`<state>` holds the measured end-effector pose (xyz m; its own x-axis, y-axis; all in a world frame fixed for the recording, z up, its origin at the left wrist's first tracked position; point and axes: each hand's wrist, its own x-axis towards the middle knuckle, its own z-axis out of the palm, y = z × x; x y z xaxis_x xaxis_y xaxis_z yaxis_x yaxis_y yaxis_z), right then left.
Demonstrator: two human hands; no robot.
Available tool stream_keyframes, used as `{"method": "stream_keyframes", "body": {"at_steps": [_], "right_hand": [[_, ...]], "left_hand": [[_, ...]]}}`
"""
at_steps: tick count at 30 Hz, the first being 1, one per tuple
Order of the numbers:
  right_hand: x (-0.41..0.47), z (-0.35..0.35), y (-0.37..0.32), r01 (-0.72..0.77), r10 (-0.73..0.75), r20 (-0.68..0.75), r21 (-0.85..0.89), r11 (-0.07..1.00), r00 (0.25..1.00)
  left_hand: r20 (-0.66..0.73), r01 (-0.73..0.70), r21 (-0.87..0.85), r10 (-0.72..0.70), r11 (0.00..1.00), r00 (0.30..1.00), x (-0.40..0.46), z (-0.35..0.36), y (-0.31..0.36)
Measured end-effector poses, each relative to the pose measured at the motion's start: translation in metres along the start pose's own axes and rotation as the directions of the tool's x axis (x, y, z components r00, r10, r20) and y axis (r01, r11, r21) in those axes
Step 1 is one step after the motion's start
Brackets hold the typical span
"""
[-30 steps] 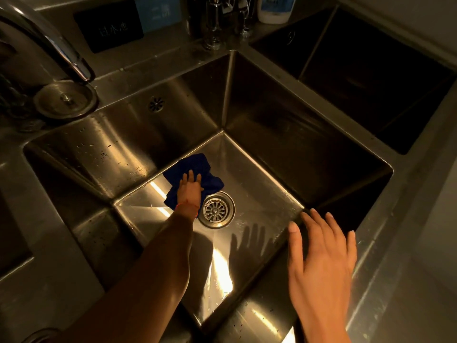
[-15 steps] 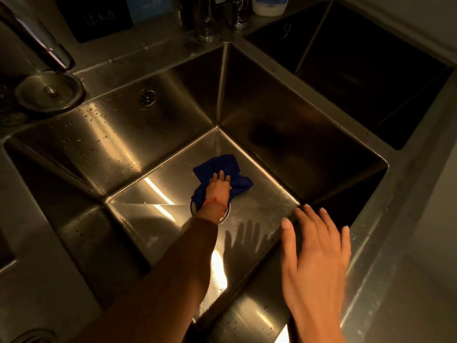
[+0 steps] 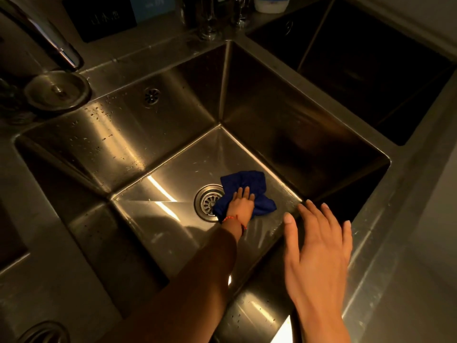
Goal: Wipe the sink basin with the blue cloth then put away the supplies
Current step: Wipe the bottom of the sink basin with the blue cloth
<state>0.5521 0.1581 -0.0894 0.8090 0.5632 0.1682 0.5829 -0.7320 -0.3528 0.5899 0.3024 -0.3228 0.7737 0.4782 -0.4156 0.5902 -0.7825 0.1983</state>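
Observation:
A deep steel sink basin [image 3: 158, 144] fills the middle of the head view. On its floor lies a crumpled blue cloth [image 3: 249, 183], right of the round drain [image 3: 209, 203] and overlapping its edge. My left hand [image 3: 241, 203] reaches down into the basin and presses flat on the cloth with straight fingers. My right hand [image 3: 319, 246] hovers above the basin's near right rim, fingers spread and holding nothing.
A tap spout [image 3: 49, 38] and a round metal plug [image 3: 58, 91] are at the far left. A second, dark basin [image 3: 358, 68] lies to the right. A white bottle [image 3: 270, 3], a glass [image 3: 209, 18] and dark signs stand along the back ledge.
My left hand has slid the blue cloth to the right across the basin floor, from left of the drain to its right side. My right hand stays above the rim.

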Motion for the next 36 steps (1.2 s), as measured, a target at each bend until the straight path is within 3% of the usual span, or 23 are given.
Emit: {"method": "stream_keyframes", "body": {"at_steps": [21,36], "right_hand": [[-0.001,-0.001,0.0,0.012,-0.012,-0.009,0.046,0.999,1.0],[-0.002,-0.003,-0.001,0.002,-0.002,-0.009,0.063,0.998,1.0]], "left_hand": [[0.088,0.065,-0.059,-0.06,0.996,0.994,-0.06,0.028,0.0],[0.064,0.28,-0.129,-0.273,0.951,0.96,-0.104,0.049,-0.002]]}}
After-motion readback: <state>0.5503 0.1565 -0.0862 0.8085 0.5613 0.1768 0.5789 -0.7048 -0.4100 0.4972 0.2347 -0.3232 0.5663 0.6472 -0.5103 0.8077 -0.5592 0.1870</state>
